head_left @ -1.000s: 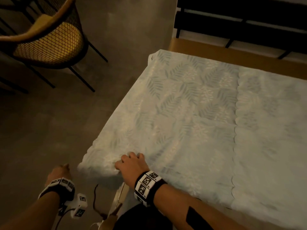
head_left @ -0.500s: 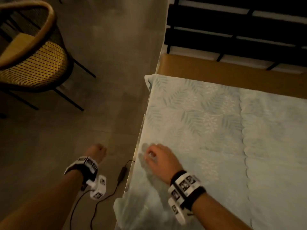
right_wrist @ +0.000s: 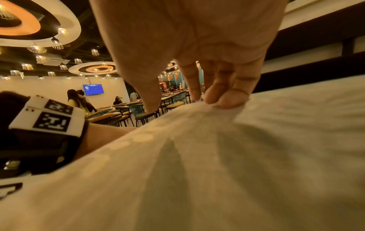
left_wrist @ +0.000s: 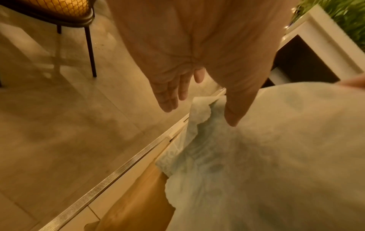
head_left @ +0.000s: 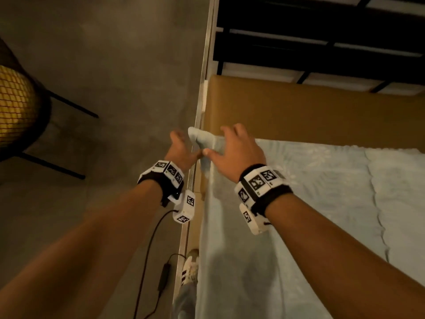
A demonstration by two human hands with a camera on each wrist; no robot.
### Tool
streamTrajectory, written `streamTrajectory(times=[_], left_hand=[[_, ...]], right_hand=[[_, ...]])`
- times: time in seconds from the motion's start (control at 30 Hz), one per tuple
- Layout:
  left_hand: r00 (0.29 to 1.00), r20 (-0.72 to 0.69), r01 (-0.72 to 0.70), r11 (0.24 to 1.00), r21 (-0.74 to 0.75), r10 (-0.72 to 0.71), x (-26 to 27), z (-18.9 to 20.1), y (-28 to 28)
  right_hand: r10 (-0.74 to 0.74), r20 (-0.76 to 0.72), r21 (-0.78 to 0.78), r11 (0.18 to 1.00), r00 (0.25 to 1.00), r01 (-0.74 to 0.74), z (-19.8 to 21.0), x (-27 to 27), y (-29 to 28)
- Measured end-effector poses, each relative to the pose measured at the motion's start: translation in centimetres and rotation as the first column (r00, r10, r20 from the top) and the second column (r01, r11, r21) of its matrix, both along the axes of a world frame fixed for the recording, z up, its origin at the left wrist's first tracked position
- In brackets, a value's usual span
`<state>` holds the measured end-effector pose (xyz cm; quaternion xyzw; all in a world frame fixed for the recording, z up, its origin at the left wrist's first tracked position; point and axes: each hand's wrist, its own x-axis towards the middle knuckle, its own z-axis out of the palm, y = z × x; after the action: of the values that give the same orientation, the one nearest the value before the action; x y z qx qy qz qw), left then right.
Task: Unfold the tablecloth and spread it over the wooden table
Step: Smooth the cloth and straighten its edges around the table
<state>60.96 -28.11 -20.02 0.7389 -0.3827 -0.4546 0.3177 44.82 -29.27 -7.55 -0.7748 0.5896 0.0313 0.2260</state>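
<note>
A pale blue-green tablecloth with a leaf pattern lies over the wooden table, whose far strip is bare. The cloth's far left corner stands bunched up at the table's left edge. My left hand is just left of that corner with straight fingers; in the left wrist view the left hand holds nothing and its thumb is at the cloth. My right hand is spread over the corner. In the right wrist view the right hand presses its fingertips on a raised ridge of cloth, thumb apart.
A wicker chair stands on the floor at the left. A black slatted bench runs beyond the table's far edge. A metal floor strip runs along the table's left side. A cable with an adapter and my shoe are below.
Both hands have moved from the cloth's near left corner along the left edge to its far left corner. The left hand has uncurled and come up beside the cloth.
</note>
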Motion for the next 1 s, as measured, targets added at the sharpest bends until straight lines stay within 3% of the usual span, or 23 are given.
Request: streamTrajectory(times=[0.13, 0.33, 0.6, 0.7, 0.87, 0.93, 1.0], left_hand=[[0.996, 0.090, 0.021, 0.999, -0.026, -0.018, 0.3, -2.7, -2.0], [0.979, 0.104, -0.174, 0.985, -0.011, 0.174, 1.4, -2.0, -4.5], [0.950, 0.135, -0.307, 0.920, 0.244, 0.281, 8.7, -4.2, -3.6], [0.950, 0.089, -0.311, 0.868, 0.386, 0.301, 10.8, -5.6, -2.2], [0.898, -0.137, -0.295, 0.804, 0.516, 0.417, 11.2, -7.2, -0.1], [0.914, -0.142, -0.256, 0.812, 0.525, 0.380, 10.8, -7.1, 1.2], [0.982, -0.002, -0.155, 0.811, 0.564, 0.189, 11.1, -7.5, 3.1]], right_hand=[[0.000, -0.089, 0.022, 1.000, 0.996, 0.002, -0.8, 2.2, -1.4], [-0.059, -0.046, 0.033, 0.998, 0.997, 0.060, -1.1, 2.5, -1.9], [-0.068, -0.041, 0.053, 0.996, 0.997, 0.070, -1.2, 2.6, -2.1], [-0.060, -0.047, 0.030, 0.998, 0.997, 0.062, -1.2, 2.6, -2.0], [-0.058, -0.061, 0.022, 0.998, 0.996, 0.059, -1.3, 2.7, -1.9], [-0.058, -0.073, 0.020, 0.998, 0.996, 0.059, -1.4, 2.8, -1.9], [-0.048, -0.086, 0.019, 0.999, 0.995, 0.049, -1.4, 2.8, -1.7]])
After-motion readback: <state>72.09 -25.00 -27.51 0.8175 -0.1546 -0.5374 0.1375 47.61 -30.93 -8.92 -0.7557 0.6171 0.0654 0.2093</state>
